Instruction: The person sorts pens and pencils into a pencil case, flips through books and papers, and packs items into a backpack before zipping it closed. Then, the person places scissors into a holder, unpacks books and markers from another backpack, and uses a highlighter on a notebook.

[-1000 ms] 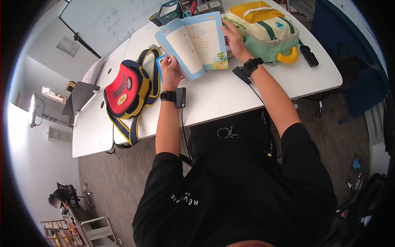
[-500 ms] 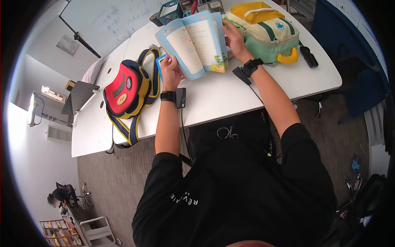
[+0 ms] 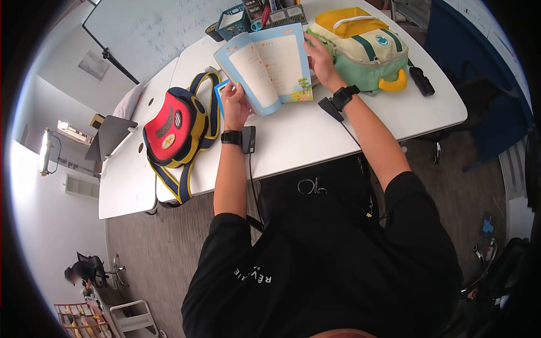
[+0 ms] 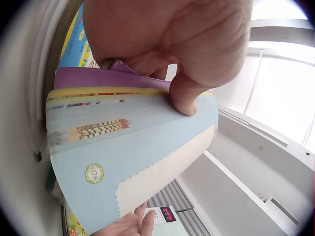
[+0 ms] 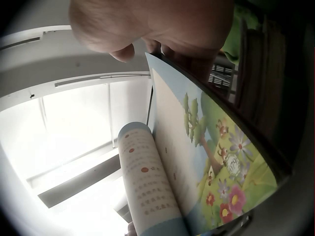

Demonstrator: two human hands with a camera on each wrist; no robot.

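An open book with light-blue page borders is held up over the table. My left hand grips its left side; in the left wrist view the thumb of that hand presses on the blue page, with a purple cover behind. At the book's right edge is my right hand. In the right wrist view the right hand's fingers go behind the page printed with a tree and flowers, their tips hidden.
A red and navy backpack lies on the white table at left. A green and yellow backpack is on the right, a black object beside it. Baskets stand at the back. A blue booklet lies behind the left hand.
The right-hand page, fanned apart from another half a second ago, now lies flatter as one spread. Both hands keep nearly the same places; the view has shifted slightly.
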